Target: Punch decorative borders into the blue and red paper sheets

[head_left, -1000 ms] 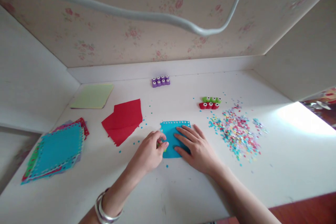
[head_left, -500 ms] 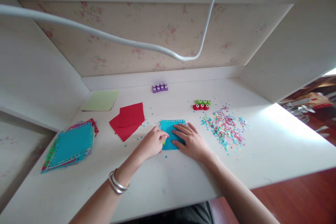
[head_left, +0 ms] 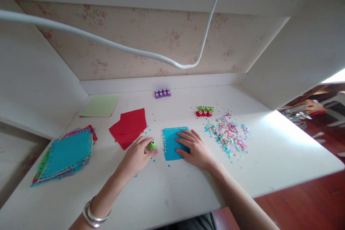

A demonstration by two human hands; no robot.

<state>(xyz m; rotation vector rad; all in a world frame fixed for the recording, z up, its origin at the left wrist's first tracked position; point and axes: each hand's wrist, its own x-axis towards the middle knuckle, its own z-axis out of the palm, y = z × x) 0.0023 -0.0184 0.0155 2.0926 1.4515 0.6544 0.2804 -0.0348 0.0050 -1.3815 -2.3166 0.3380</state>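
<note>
A small green craft punch [head_left: 152, 145] sits between the thumb and fingers of my left hand [head_left: 138, 152], just left of the blue paper. My right hand [head_left: 195, 147] lies flat, fingers spread, on the right part of that blue sheet [head_left: 171, 147]. Rows of small punched holes run along the sheet's top and left edges. Its right edge is partly under my hand. Little blue paper bits [head_left: 169, 165] are scattered on the table around the sheet.
A heap of coloured confetti [head_left: 229, 133] lies at right, near red punches [head_left: 204, 114] and green punches [head_left: 206, 108]. Purple punches [head_left: 162, 93] stand at the back. Red sheets [head_left: 129, 127], pale green paper [head_left: 100, 105] and a punched stack [head_left: 67, 151] lie left. A white cable [head_left: 134, 50] hangs in front.
My left hand has moved left, off the edge of the blue sheet, taking the green punch with it. Holes now show along the sheet's left edge. My right hand stays on the paper.
</note>
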